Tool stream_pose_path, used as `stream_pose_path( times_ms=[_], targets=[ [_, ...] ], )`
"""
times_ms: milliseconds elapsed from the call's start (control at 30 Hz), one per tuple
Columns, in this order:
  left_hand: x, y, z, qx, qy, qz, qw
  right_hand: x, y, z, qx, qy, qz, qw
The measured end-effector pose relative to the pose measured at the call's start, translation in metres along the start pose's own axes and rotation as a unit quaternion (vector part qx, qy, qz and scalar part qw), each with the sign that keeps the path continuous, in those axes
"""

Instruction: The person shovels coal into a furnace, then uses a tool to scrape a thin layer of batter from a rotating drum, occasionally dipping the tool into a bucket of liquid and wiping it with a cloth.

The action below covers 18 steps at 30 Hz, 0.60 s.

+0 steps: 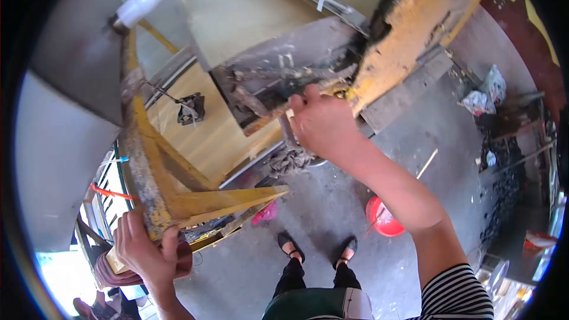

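My left hand (pixel 145 252) is wrapped around the lower corner of a worn, yellow-painted metal frame (pixel 145 166), with the thumb on the near side. My right hand (pixel 323 121) has its fingers curled closed at the rim of a grimy, dark metal box (pixel 290 53). What the fingers pinch there is hidden by the hand itself. Just beyond those knuckles a chipped, yellow-orange panel (pixel 397 41) slopes up to the right. A crumpled grey rag (pixel 290 161) hangs below the box.
A red bucket (pixel 386 216) stands on the grey floor near my feet. Plastic bags (pixel 483 95) and dark clutter lie at the right. A white pipe valve with a red handle (pixel 145 1) is at upper left. One arm of the yellow frame juts toward the middle.
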State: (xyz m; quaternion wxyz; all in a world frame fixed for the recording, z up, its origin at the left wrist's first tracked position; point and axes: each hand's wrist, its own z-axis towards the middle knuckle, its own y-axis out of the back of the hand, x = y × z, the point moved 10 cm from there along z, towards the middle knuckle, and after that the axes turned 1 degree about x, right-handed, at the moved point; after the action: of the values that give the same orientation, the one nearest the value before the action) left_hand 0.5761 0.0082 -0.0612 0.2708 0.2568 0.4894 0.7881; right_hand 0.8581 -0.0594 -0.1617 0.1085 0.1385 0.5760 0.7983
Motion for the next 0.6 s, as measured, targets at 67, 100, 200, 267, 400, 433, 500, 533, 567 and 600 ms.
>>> stream_pose_path(
  times_ms=[67,100,200,267,400,433,500,533,567,600],
  targets=[
    [0.000,-0.004,-0.002,0.028,0.004,0.011,1.000,-0.012,0.000,-0.016,0.019,-0.022,0.022,0.999],
    [-0.003,-0.001,-0.002,-0.013,-0.009,0.007,1.000,-0.021,0.016,-0.027,-0.045,-0.024,0.157,0.986],
    [-0.005,-0.004,-0.004,-0.031,-0.006,-0.026,0.999,-0.092,-0.013,-0.082,-0.106,-0.147,0.537,0.824],
    [0.001,-0.009,-0.007,-0.018,-0.002,-0.035,0.999,-0.158,-0.090,-0.155,-0.150,-0.284,0.553,0.769],
    [0.005,-0.015,-0.009,-0.031,0.027,-0.081,0.996,-0.221,-0.286,-0.381,0.055,-0.424,0.126,0.895],
    [0.013,-0.013,-0.013,-0.066,0.017,-0.065,0.996,-0.205,-0.302,-0.429,0.259,-0.529,0.181,0.787],
    [0.049,-0.013,-0.020,-0.099,0.050,-0.046,0.993,-0.195,-0.375,-0.549,0.313,-0.561,0.091,0.761],
    [0.064,-0.011,-0.023,-0.114,0.065,-0.035,0.991,-0.189,-0.393,-0.580,0.324,-0.561,0.103,0.755],
    [0.079,-0.009,-0.026,-0.128,0.080,-0.025,0.988,-0.176,-0.412,-0.611,0.367,-0.553,0.107,0.741],
    [0.102,0.001,-0.033,-0.189,0.133,-0.075,0.970,-0.160,-0.430,-0.635,0.408,-0.543,0.110,0.726]
  ],
)
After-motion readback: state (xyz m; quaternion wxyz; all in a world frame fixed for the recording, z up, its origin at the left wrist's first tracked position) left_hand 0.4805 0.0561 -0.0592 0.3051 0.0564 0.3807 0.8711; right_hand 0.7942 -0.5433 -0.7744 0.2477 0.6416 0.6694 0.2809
